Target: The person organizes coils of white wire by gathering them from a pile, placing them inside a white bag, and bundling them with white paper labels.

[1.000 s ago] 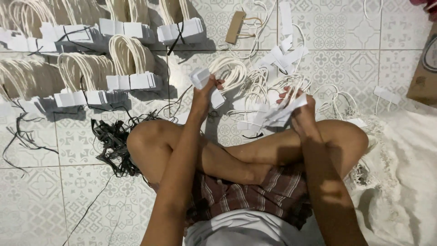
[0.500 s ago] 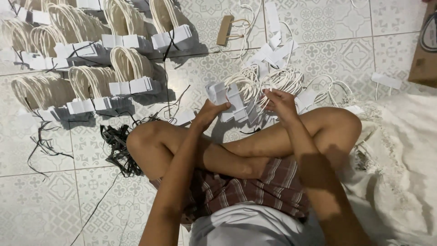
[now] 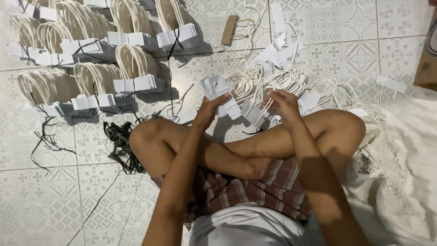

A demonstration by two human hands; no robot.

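here, a small stack of white paper tabs (image 3: 217,91) with cream cord loops was held in the left hand (image 3: 207,113), which was closed around the lower edge of the stack, the thumb on top. the stack was lifted just above the floor, in front of the crossed legs (image 3: 236,146) and between the two hands. the right hand (image 3: 283,101) was closed with narrow fingers on several cords (image 3: 259,82) and tabs from the loose white pile (image 3: 282,68), which was lying on the tiled floor (image 3: 54,196) just beyond it.

the step in hand was judged to be the gathering of loose handles into one even bundle. for this to be done well, the tabs should be kept flush at one edge, and the cords should be drawn out of the pile slowly, because they were tangled together there. it was judged wise that the left grip be kept firm but not crushing, since thin paper bends easily.

finished bundles (image 3: 134,68) were laid in rows at the upper left, well apart from the hands, with the loops all turned the same way. black ties (image 3: 119,146) were lying beside the left knee, near enough to be reached. a brown tab (image 3: 230,29) was seen further away.
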